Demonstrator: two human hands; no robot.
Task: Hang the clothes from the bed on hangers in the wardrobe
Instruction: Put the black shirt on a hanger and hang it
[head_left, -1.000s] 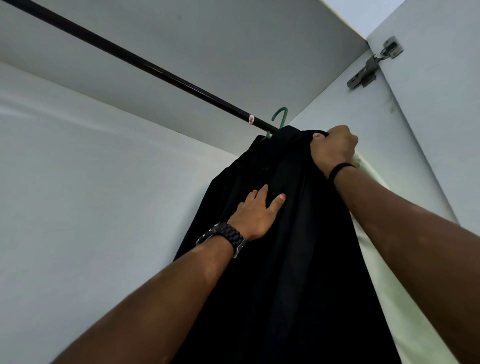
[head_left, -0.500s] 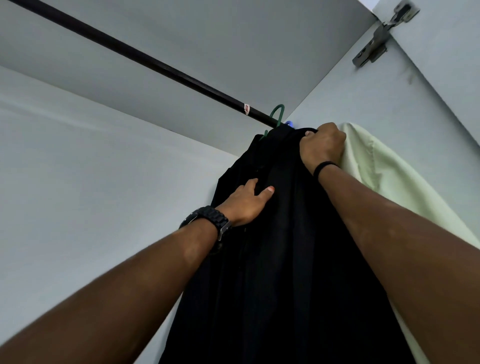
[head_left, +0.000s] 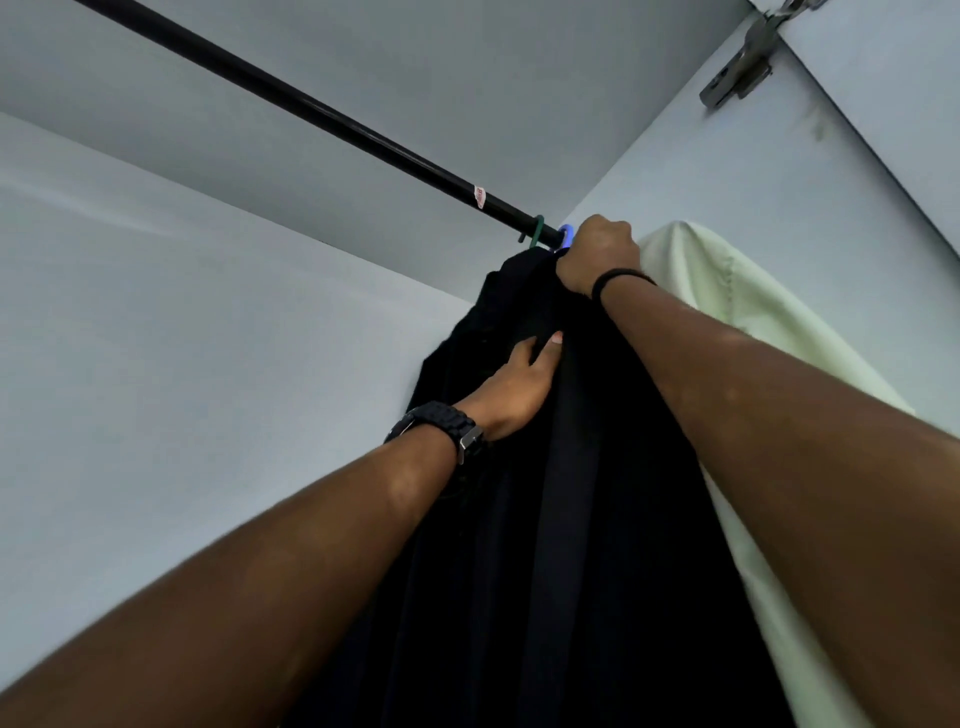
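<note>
Black clothes (head_left: 571, 519) hang from the dark wardrobe rail (head_left: 311, 111) near its right end. A green hanger hook (head_left: 536, 235) sits on the rail, and a blue hook (head_left: 566, 236) shows right beside it. My right hand (head_left: 600, 254) is curled in a fist at the top of the black fabric, just under the rail by the blue hook. My left hand (head_left: 519, 387), with a black watch on the wrist, lies lower against the black cloth with its fingers pushed into a fold. The hangers' bodies are hidden under the fabric.
A pale green garment (head_left: 727, 322) hangs to the right of the black clothes, against the wardrobe's side wall (head_left: 701, 171). A metal door hinge (head_left: 743, 73) sits at the upper right. The rail runs bare toward the upper left, under the wardrobe's top panel.
My right hand has risen with the top of the black fabric to the rail, and a blue hook now shows beside the green one. My left hand has slid a little higher on the cloth.
</note>
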